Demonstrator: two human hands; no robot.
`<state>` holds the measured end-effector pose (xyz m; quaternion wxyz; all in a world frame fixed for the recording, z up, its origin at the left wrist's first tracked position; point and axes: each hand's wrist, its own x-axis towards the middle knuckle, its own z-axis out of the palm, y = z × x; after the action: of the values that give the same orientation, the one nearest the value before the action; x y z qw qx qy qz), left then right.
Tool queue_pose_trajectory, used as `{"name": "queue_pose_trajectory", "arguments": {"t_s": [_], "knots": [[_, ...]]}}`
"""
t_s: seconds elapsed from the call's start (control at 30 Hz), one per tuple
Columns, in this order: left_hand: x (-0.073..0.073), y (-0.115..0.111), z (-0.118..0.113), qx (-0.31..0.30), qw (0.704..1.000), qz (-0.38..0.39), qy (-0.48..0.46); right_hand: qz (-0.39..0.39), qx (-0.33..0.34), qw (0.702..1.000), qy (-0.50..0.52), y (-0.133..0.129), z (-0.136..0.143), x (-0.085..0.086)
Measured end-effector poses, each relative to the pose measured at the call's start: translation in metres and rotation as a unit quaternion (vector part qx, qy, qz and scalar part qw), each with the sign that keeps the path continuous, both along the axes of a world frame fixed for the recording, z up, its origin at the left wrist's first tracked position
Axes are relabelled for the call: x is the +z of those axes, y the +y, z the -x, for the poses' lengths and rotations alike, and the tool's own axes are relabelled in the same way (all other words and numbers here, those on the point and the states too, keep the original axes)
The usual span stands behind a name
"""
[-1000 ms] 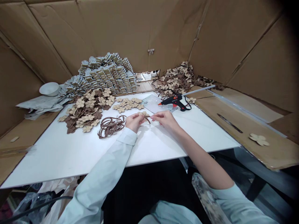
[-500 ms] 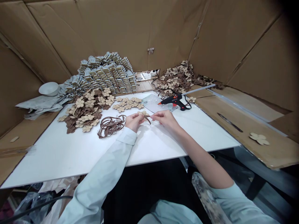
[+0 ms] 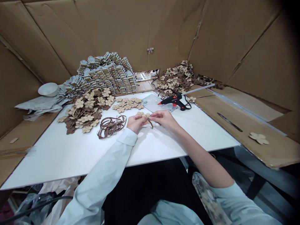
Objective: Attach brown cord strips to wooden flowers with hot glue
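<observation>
Near the middle of the white board, my left hand [image 3: 136,123] is closed on a beige flower [image 3: 147,115] with brown cord at it. Beside it, my right hand [image 3: 163,119] pinches at the flower and cord, its fingertips close to the left ones. Two ends of brown cord [image 3: 151,124] hang below the fingers. A loose coil of brown cord [image 3: 111,126] lies left of my left hand. Beige flowers [image 3: 126,105] are laid out behind my hands, and a pile of beige and brown flowers [image 3: 86,109] sits further left.
A black and orange glue gun [image 3: 174,101] lies on a plastic bag behind my right hand. Stacked small packets [image 3: 103,76] and a flower heap [image 3: 178,76] stand at the back. On the right cardboard are tweezers [image 3: 229,122] and a flower [image 3: 258,138].
My right hand has moved slightly left, closer to my left hand. The cord at the flower now shows two hanging ends instead of being held out to the right.
</observation>
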<state>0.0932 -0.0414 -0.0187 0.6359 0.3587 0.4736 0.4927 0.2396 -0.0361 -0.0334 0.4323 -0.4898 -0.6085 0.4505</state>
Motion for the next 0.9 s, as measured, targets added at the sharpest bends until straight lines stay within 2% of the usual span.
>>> {"name": "queue_pose_trajectory", "arguments": {"t_s": [0.3, 0.47, 0.67, 0.9], "knots": [[0.0016, -0.0013, 0.0004, -0.027, 0.999, -0.01, -0.018, 0.007, -0.012, 1.0, 0.01, -0.0025, -0.0004, 0.0029], [-0.0007, -0.0015, -0.001, -0.02, 1.0, -0.011, -0.013, 0.002, -0.017, 1.0, 0.003, -0.0008, -0.001, 0.0008], [-0.0059, 0.0028, 0.0011, -0.03, 0.999, -0.008, 0.015, 0.021, -0.008, 1.0, 0.019, -0.0008, -0.0014, 0.0002], [-0.0034, 0.002, 0.0014, -0.034, 0.999, 0.013, 0.003, 0.019, 0.006, 0.999, 0.03, -0.0004, -0.0023, -0.0017]]}}
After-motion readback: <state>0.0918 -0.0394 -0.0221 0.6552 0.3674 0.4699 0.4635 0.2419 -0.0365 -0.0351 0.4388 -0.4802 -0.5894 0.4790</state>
